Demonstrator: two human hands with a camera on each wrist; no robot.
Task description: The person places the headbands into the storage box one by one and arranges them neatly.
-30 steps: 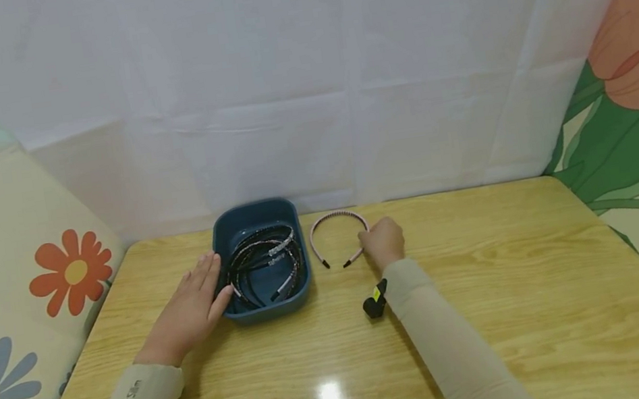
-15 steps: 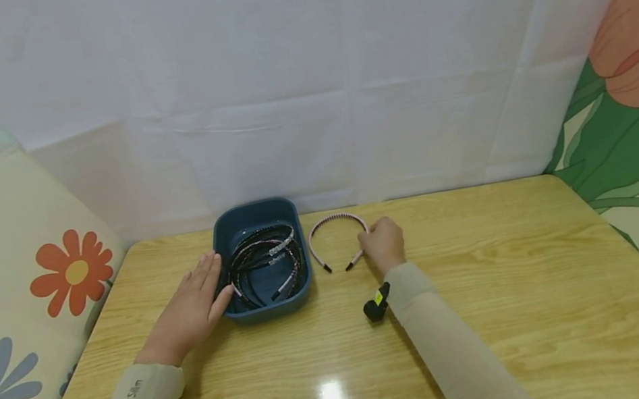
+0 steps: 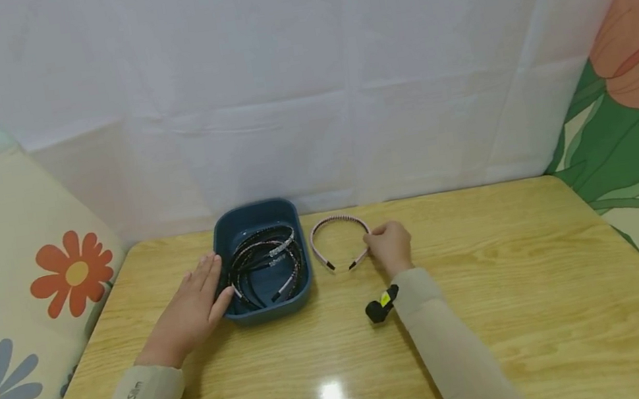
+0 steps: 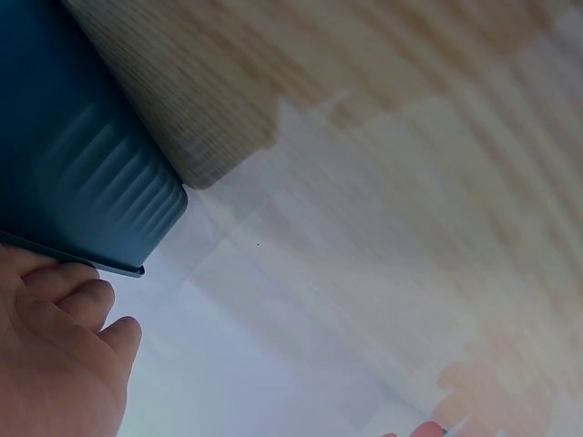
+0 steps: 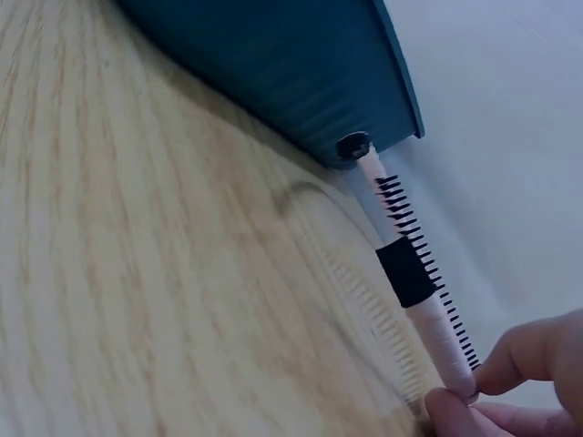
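My right hand (image 3: 390, 245) pinches a thin pale pink headband (image 5: 442, 337) between thumb and fingers, on the right arm of its curve. Black teeth line the band's inner side, and both ends have black tips. The headband is close over the table, its ends toward me; its reflection shows on the wood in the right wrist view. Left of it stands a dark blue plastic bin (image 3: 274, 312). Several dark and glittery headbands (image 3: 296, 261) lie heaped inside. My left hand (image 3: 187, 306) rests with straight fingers along the bin's left rim, holding nothing.
The wooden table (image 3: 523, 293) carries the bin near its back edge. A white cloth (image 3: 304, 92) hangs right behind. Flower-patterned walls stand at the left and right. A small black device (image 3: 379, 309) is strapped at my right wrist.
My right hand has shifted slightly to the right, and the pink headband has moved a little and turned with it. My left hand and the bin stay in place.
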